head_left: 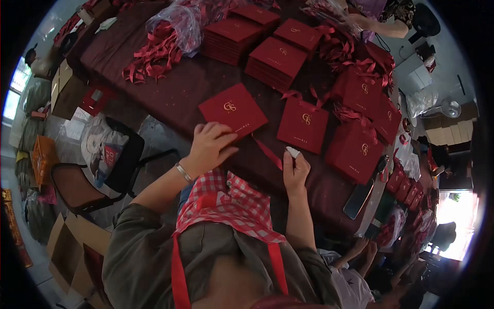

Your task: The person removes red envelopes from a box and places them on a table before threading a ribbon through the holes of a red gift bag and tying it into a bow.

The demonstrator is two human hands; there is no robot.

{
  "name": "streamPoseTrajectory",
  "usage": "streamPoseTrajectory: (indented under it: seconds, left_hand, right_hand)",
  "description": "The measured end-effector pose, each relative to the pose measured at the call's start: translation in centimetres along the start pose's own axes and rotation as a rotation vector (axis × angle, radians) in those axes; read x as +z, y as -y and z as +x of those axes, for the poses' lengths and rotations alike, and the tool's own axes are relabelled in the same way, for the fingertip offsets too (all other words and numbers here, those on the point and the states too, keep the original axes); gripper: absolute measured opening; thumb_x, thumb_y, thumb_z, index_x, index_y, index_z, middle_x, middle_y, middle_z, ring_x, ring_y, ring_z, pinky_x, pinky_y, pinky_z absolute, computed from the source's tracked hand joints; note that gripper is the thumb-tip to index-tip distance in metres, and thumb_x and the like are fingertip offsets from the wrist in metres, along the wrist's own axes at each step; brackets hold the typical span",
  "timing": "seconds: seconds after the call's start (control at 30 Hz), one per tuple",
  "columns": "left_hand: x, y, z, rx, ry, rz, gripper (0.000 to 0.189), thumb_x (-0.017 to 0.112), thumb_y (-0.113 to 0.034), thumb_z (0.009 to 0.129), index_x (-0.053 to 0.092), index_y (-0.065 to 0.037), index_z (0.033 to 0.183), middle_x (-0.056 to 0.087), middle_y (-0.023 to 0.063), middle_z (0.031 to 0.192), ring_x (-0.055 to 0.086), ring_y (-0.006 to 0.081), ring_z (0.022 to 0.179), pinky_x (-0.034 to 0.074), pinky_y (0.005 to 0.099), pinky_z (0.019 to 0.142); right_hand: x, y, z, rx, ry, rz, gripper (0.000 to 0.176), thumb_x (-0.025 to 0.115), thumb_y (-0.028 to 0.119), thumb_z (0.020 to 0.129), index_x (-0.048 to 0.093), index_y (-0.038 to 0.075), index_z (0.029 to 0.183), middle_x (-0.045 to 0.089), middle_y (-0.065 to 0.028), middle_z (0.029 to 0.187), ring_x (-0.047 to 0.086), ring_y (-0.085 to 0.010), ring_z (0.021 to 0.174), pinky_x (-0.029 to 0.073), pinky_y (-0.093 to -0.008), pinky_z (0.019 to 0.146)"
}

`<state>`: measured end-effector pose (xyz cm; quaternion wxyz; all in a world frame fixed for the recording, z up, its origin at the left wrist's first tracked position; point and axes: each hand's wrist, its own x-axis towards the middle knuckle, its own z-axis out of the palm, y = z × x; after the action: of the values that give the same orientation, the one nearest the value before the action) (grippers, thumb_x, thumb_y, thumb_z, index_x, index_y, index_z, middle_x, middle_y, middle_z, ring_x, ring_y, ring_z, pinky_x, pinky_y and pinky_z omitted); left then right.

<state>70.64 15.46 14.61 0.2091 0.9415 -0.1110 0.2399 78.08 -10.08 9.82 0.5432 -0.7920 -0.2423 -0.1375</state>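
Observation:
A flat red paper bag (231, 107) with a gold logo lies askew on the table in front of me. My left hand (212, 144) rests on its lower edge, fingers spread and slightly bent. To the right, my right hand (296, 172) is closed, and a red ribbon (268, 153) runs from the bag's lower corner to its fingers. Something small and white (293, 152) covers or sits at the tip of a finger on that hand. Just beyond it lies another red bag (303, 126) with a ribbon handle.
Stacks of flat red bags (278, 61) stand at the back, beside loose red ribbons (157, 54) spilling from clear plastic. More handled bags (355, 149) are piled at right, near a phone (358, 198). A chair (82, 188) and an open carton (77, 252) stand left. Other people work nearby.

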Motion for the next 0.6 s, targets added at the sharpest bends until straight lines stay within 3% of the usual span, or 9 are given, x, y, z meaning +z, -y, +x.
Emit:
streamPoseTrajectory:
  seconds: [0.13, 0.2, 0.23, 0.3, 0.43, 0.53, 0.6]
  left_hand:
    - [0.5, 3.9, 3.8, -0.134, -0.133, 0.027, 0.036, 0.072, -0.031, 0.075, 0.066, -0.012, 0.104, 0.058, 0.0046, 0.11, 0.054, 0.0252, 0.104, 0.04, 0.0405, 0.083]
    - [1.4, 5.6, 5.6, -0.373, -0.012, 0.201, 0.053, 0.073, -0.046, 0.073, 0.063, -0.01, 0.111, 0.055, 0.0068, 0.118, 0.051, 0.0267, 0.111, 0.041, 0.0435, 0.087]
    - [1.6, 6.0, 6.3, -0.373, -0.015, 0.202, 0.053, 0.073, -0.046, 0.073, 0.063, -0.01, 0.111, 0.055, 0.0068, 0.118, 0.051, 0.0267, 0.111, 0.041, 0.0435, 0.087]
    - [2.2, 6.6, 7.5, -0.539, 0.213, 0.26, 0.071, 0.073, -0.057, 0.066, 0.06, -0.009, 0.116, 0.053, 0.0086, 0.121, 0.049, 0.027, 0.114, 0.042, 0.047, 0.089]
    - [2.6, 6.3, 8.0, -0.55, 0.345, 0.24, 0.076, 0.075, -0.059, 0.062, 0.059, -0.009, 0.117, 0.053, 0.0086, 0.12, 0.048, 0.0272, 0.114, 0.042, 0.0506, 0.088]
    - [3.1, 5.7, 7.4, -0.548, 0.302, 0.215, 0.068, 0.079, -0.052, 0.062, 0.06, -0.008, 0.111, 0.056, 0.0092, 0.113, 0.053, 0.0271, 0.109, 0.045, 0.0465, 0.086]
    - [3.4, 5.5, 7.0, -0.485, 0.158, 0.127, 0.06, 0.082, -0.043, 0.063, 0.06, -0.008, 0.107, 0.062, 0.0103, 0.099, 0.06, 0.0275, 0.095, 0.048, 0.0393, 0.08]
  right_hand:
    - [0.1, 0.0, 0.1, -0.048, 0.005, 0.007, 0.011, 0.063, 0.005, 0.085, 0.064, -0.005, 0.09, 0.061, -0.0179, 0.073, 0.06, -0.0282, 0.062, 0.047, -0.0339, 0.058]
    - [0.3, -0.1, 0.2, -0.063, 0.001, -0.006, 0.009, 0.063, 0.003, 0.084, 0.063, -0.005, 0.087, 0.06, -0.0173, 0.071, 0.058, -0.0276, 0.06, 0.046, -0.0337, 0.055]
    - [0.4, 0.0, 0.1, -0.066, 0.001, -0.006, 0.009, 0.063, 0.003, 0.084, 0.063, -0.005, 0.087, 0.06, -0.0173, 0.071, 0.058, -0.0276, 0.06, 0.046, -0.0337, 0.055]
    - [0.3, 0.1, 0.1, -0.076, 0.019, -0.045, 0.007, 0.063, 0.002, 0.083, 0.063, -0.005, 0.087, 0.056, -0.0148, 0.067, 0.053, -0.0255, 0.056, 0.042, -0.0337, 0.051]
    - [0.3, 1.1, 0.3, -0.124, 0.06, -0.047, 0.008, 0.064, 0.001, 0.082, 0.063, -0.004, 0.087, 0.05, -0.0123, 0.063, 0.047, -0.0239, 0.052, 0.037, -0.034, 0.048]
    - [0.6, 2.0, 0.7, -0.179, 0.087, -0.042, 0.008, 0.064, 0.0, 0.081, 0.063, -0.004, 0.088, 0.047, -0.0109, 0.062, 0.045, -0.023, 0.052, 0.035, -0.0344, 0.046]
    - [1.0, 2.9, 1.2, -0.166, 0.115, -0.035, 0.007, 0.065, 0.0, 0.081, 0.063, -0.004, 0.087, 0.048, -0.0106, 0.063, 0.046, -0.0231, 0.054, 0.035, -0.0342, 0.047]
